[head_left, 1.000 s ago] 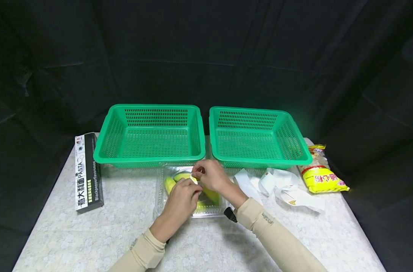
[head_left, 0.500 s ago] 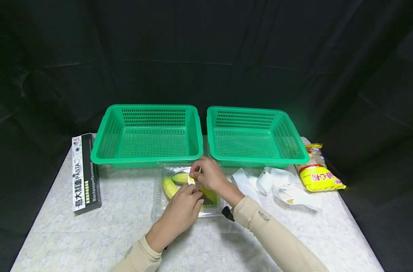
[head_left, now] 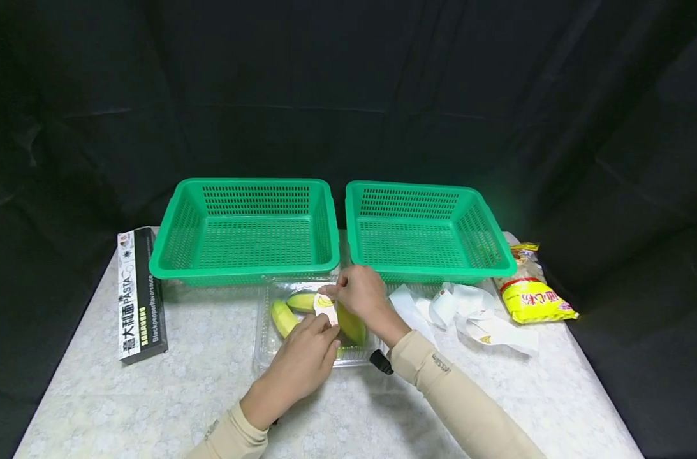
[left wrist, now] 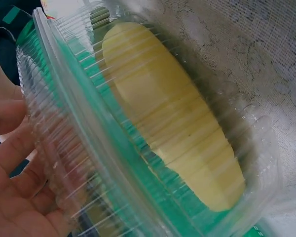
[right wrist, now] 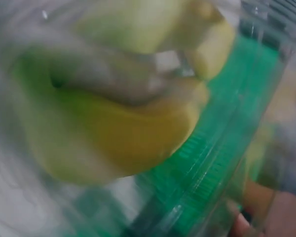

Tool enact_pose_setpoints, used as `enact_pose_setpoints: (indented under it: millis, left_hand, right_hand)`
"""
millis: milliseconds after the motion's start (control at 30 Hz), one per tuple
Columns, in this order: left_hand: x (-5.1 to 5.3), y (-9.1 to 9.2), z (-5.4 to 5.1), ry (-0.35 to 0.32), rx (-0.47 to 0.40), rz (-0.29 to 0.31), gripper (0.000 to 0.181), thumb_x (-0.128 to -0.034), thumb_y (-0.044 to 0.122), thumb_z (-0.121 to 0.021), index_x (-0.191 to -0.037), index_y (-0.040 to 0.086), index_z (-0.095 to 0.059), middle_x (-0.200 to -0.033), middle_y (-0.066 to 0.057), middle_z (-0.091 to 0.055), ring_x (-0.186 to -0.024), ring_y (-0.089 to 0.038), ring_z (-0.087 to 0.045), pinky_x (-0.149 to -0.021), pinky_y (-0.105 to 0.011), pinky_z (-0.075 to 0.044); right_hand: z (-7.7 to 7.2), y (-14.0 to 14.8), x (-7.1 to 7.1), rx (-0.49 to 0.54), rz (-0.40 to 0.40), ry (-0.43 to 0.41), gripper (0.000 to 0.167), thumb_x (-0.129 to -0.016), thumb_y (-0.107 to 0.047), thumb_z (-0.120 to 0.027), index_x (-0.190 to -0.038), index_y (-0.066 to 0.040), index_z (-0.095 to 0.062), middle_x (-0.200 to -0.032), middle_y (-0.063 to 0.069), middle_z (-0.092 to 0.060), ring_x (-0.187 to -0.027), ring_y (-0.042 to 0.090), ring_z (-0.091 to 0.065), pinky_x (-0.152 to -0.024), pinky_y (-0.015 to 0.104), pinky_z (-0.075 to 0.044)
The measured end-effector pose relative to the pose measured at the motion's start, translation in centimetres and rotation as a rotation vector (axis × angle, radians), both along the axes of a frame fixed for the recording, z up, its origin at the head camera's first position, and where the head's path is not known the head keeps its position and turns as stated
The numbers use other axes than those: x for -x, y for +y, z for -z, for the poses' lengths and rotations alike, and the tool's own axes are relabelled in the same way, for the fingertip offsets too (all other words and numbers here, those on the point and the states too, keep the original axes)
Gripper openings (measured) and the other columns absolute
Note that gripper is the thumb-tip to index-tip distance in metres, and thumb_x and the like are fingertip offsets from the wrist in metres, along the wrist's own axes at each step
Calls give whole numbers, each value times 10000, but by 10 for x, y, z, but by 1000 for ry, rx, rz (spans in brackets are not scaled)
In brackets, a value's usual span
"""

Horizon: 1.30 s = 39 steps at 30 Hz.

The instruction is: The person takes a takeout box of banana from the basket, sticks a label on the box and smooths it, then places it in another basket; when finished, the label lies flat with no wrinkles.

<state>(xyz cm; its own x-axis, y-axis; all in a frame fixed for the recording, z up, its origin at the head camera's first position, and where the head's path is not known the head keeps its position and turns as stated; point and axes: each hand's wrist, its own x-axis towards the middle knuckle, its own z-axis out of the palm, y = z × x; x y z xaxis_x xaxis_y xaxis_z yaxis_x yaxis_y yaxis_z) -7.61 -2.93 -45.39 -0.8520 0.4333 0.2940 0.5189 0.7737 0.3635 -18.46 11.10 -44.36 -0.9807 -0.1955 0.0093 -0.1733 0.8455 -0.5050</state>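
Note:
A clear plastic box [head_left: 260,338] stands at the table's middle, holding several yellow-green fruits, one pale yellow piece [left wrist: 163,113] and a greener one [right wrist: 123,143] among them. Over it, a white label [head_left: 323,306] with a yellow banana picture is spread between both hands. My right hand [head_left: 363,296] pinches its upper edge; my left hand [head_left: 302,360] has its fingertips at the lower edge, partly hiding it. In the left wrist view, my left hand [left wrist: 19,182] lies beside the box's ribbed wall. Blur covers much of the right wrist view.
Two green baskets [head_left: 242,273] [head_left: 434,271] stand behind the box. A pasta box [head_left: 138,296] is at the left and a yellow food bag [head_left: 534,296] at the right. Curled white label paper [head_left: 463,306] lies right of the clear box.
The label between my hands has opened out flatter, and its banana picture now shows. My right hand has shifted slightly right relative to the box.

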Motion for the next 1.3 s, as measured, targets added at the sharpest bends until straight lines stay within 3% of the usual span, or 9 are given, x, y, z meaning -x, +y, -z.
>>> enact_pose_setpoints:
  millis: [167,300,367,467,633,733,900,1033,1300]
  left_hand:
    - [6,-4,0,-59,-113,-9,237,-961,136,-648,-1112,-20,-745,-992,-30,-665,-911,-173,-586,-810,-315,-524]
    - [12,-10,4,-61,-116,-53,300,-984,107,-603,-1226,-51,-683,-1202,-132,-673,-1120,-283,-616,-965,-429,-522]
    - [13,-13,6,-73,-85,-67,354,-1004,107,-560,-1306,-66,-624,-1348,-190,-615,-1272,-342,-562,-1078,-517,-463]
    - [14,-18,8,-147,-40,-73,437,-1040,144,-484,-1420,-72,-512,-1537,-227,-457,-1453,-394,-405,-1196,-614,-308]
    - [16,-20,11,-242,2,-88,511,-1067,201,-397,-1519,-37,-378,-1640,-180,-307,-1544,-381,-245,-1229,-672,-160]
    - [16,-18,12,-258,20,-111,524,-1064,214,-379,-1538,-7,-359,-1656,-141,-290,-1555,-363,-222,-1223,-695,-128]
    - [18,-14,17,-256,34,-143,549,-1056,252,-375,-1554,22,-344,-1667,-110,-272,-1563,-373,-189,-1216,-711,-101]
    - [17,-12,21,-249,28,-163,549,-1053,252,-386,-1552,26,-349,-1663,-113,-280,-1560,-401,-176,-1216,-714,-96]
    - [21,-12,19,-194,45,-195,548,-1017,227,-411,-1535,48,-400,-1634,-121,-349,-1529,-419,-250,-1209,-705,-157]
  right_hand:
    - [1,4,1,9,-12,22,452,-836,-406,-803,-519,-158,-598,-474,-66,-496,-455,83,-394,-420,216,-309]
    - [1,8,-3,39,-75,46,242,-860,-305,-801,-705,-160,-684,-599,-36,-586,-527,96,-466,-459,224,-353]
    - [2,9,-8,32,-117,60,160,-880,-273,-781,-801,-158,-702,-679,-17,-604,-582,109,-489,-495,233,-377]
    - [5,10,-18,12,-173,106,127,-899,-261,-762,-915,-143,-718,-812,22,-632,-699,150,-556,-575,277,-451]
    - [15,10,-41,-81,-266,264,292,-952,-265,-696,-1165,-66,-702,-1165,119,-669,-1068,292,-632,-847,459,-562]
    - [21,10,-57,-142,-316,307,415,-1014,-293,-592,-1330,-27,-632,-1376,142,-621,-1256,324,-582,-1022,516,-506]
    - [27,15,-82,-158,-288,218,516,-1075,-381,-426,-1473,-62,-503,-1549,87,-489,-1466,337,-419,-1193,556,-350]
    - [30,18,-99,-158,-243,185,536,-1082,-435,-362,-1483,-106,-499,-1564,38,-469,-1495,332,-377,-1222,598,-276]
    - [32,23,-119,-127,-213,170,590,-1020,-511,-479,-1475,-138,-514,-1564,-1,-468,-1506,319,-360,-1229,653,-194]
